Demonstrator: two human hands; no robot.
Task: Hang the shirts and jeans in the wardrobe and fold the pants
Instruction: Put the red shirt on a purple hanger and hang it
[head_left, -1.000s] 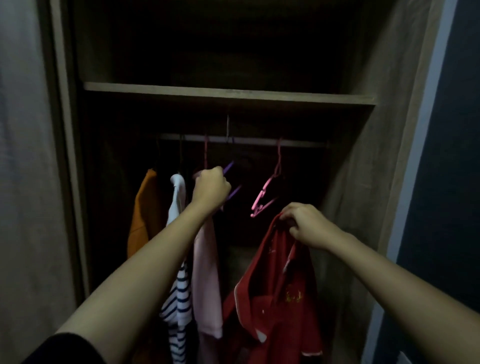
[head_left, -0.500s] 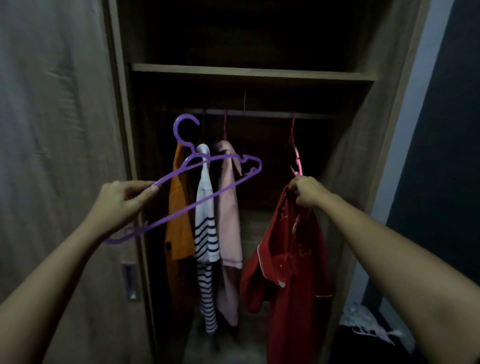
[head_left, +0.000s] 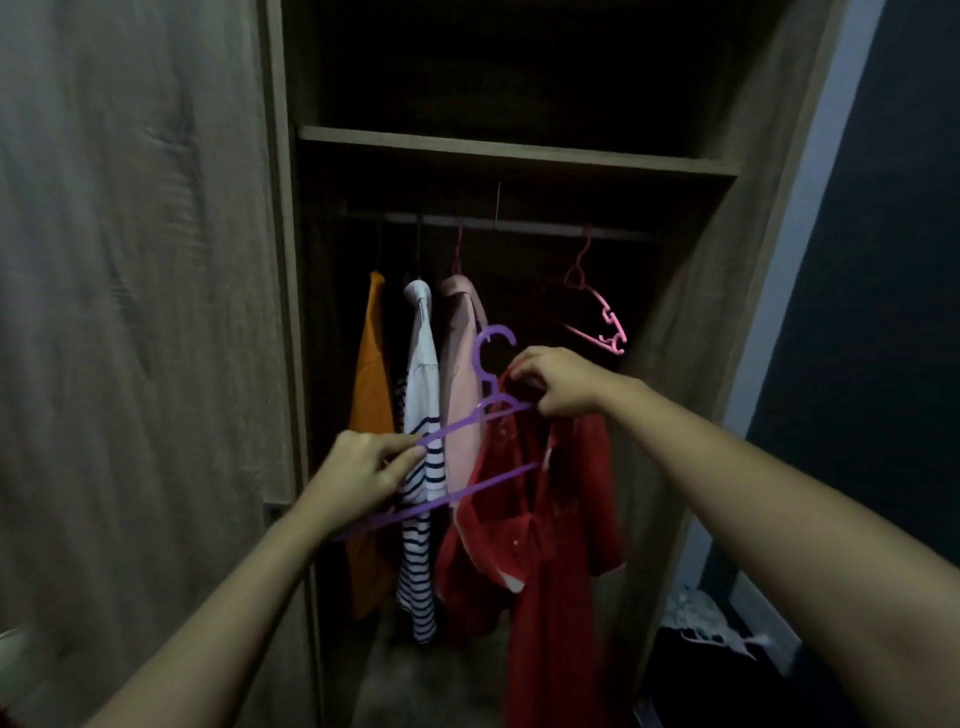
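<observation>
Head view, one cam only. Everything is placed vs the rail (head_left: 498, 224) inside the wardrobe (head_left: 519, 150).

Left hand (head_left: 363, 475), below the rail and a bit left of its middle, pinches the left end of the purple hanger (head_left: 470, 422) between thumb and fingers. The end grip prob. leaves the other arm free to slide into cloth.

Right hand (head_left: 558, 384), below the rail twd its right half, has fingers curled round the collar of the red shirt (head_left: 550, 545). It holds the neck up at the hanger's right arm, so the opening looks ready for threading. The rest of the shirt hangs loose well below the rail, not yet on it.

Hanger is tilted, hook up, right end touching or just inside the collar; can't tell which.

On the rail's left half hang an orange shirt (head_left: 371, 395), a striped shirt (head_left: 423, 395) and a pink shirt (head_left: 460, 364), packed close. A bare pink hanger (head_left: 597, 317) hangs on the right end, so there's a gap in between, likely the slot for the red one.

Jeans, pants: not seen.
</observation>
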